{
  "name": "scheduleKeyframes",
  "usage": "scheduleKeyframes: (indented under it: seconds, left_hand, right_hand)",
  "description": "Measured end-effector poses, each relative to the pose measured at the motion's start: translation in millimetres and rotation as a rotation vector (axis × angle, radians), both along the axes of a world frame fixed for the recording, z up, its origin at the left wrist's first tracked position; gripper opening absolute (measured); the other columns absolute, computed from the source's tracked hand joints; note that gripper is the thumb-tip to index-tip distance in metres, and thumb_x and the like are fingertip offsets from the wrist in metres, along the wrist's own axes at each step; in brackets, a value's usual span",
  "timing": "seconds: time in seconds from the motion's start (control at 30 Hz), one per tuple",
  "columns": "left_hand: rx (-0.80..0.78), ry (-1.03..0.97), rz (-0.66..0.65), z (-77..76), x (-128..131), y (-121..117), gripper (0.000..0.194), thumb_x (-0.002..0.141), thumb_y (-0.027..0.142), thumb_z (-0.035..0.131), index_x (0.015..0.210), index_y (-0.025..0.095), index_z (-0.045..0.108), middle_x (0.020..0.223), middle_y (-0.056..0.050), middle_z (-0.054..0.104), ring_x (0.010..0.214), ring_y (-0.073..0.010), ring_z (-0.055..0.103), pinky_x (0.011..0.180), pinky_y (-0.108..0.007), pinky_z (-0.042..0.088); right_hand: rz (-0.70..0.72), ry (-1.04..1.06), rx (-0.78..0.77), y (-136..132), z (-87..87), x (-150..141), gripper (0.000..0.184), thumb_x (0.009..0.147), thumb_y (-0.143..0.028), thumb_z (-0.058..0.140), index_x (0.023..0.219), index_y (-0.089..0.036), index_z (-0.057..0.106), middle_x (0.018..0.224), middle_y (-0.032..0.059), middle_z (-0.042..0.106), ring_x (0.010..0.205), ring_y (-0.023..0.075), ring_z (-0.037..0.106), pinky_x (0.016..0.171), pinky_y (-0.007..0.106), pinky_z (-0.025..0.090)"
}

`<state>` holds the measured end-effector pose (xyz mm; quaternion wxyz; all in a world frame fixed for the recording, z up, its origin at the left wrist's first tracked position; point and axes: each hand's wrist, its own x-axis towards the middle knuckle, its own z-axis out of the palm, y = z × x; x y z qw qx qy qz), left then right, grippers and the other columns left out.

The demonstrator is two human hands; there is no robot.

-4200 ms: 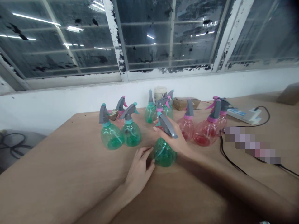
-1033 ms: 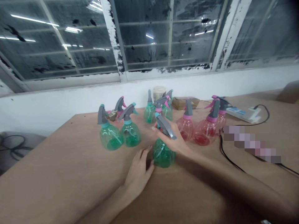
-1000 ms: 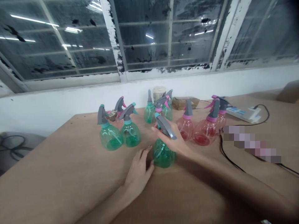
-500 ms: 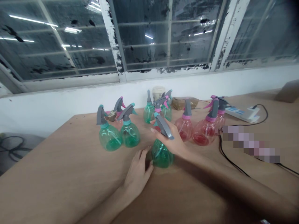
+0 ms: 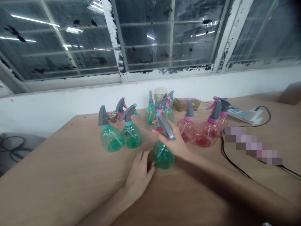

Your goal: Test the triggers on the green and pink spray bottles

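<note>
A round green spray bottle (image 5: pixel 163 156) with a grey trigger head stands on the wooden table (image 5: pixel 70 175) in front of me. My right hand (image 5: pixel 175 142) is wrapped round its neck, just under the trigger head. My left hand (image 5: pixel 139 174) rests on the table with its fingers curled against the bottle's left side. Two more green spray bottles (image 5: pixel 110 138) (image 5: pixel 132 135) stand to the left of it.
Several red spray bottles (image 5: pixel 207 135) stand to the right, and more green ones (image 5: pixel 150 113) at the back by a cream tub (image 5: pixel 160 93). A power strip (image 5: pixel 245 115) with black cables (image 5: pixel 231 161) lies at the right. A window wall runs behind.
Both hands stay on the green bottle. The view has shifted only slightly.
</note>
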<state>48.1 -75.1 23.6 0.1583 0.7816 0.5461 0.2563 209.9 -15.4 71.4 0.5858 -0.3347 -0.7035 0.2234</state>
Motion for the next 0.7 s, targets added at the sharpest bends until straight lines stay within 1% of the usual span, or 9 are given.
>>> scheduleKeyframes:
  seconds: [0.17,0.47,0.7]
  left_hand:
    - [-0.005,-0.001,-0.002,0.1,-0.4,0.3,0.041,0.082,0.013,0.043,0.122,0.016,0.044,0.115,-0.010,0.055,0.109,-0.0256,0.051,0.092,-0.043,0.042]
    - [0.005,-0.020,-0.014,-1.2,-0.9,0.8,0.041,0.082,0.012,0.042,0.122,0.019,0.043,0.116,-0.010,0.056,0.111,-0.0259,0.051,0.091,-0.044,0.043]
    - [0.019,-0.030,-0.012,-2.7,-1.2,1.3,0.041,0.081,0.014,0.044,0.121,0.019,0.044,0.115,-0.010,0.057,0.110,-0.0258,0.052,0.091,-0.044,0.043]
  right_hand:
    - [-0.003,0.001,0.008,0.7,-0.2,0.0,0.026,0.077,-0.022,0.061,0.103,-0.022,0.056,0.102,0.0055,0.062,0.095,0.0208,0.060,0.086,0.038,0.047]
    - [-0.007,-0.004,-0.001,0.5,0.7,0.2,0.024,0.078,-0.023,0.060,0.102,-0.022,0.056,0.101,0.0053,0.062,0.093,0.0204,0.060,0.084,0.038,0.047]
    - [-0.013,-0.008,0.005,0.4,1.3,0.1,0.024,0.077,-0.022,0.060,0.101,-0.022,0.056,0.099,0.0051,0.062,0.092,0.0206,0.060,0.083,0.039,0.047]
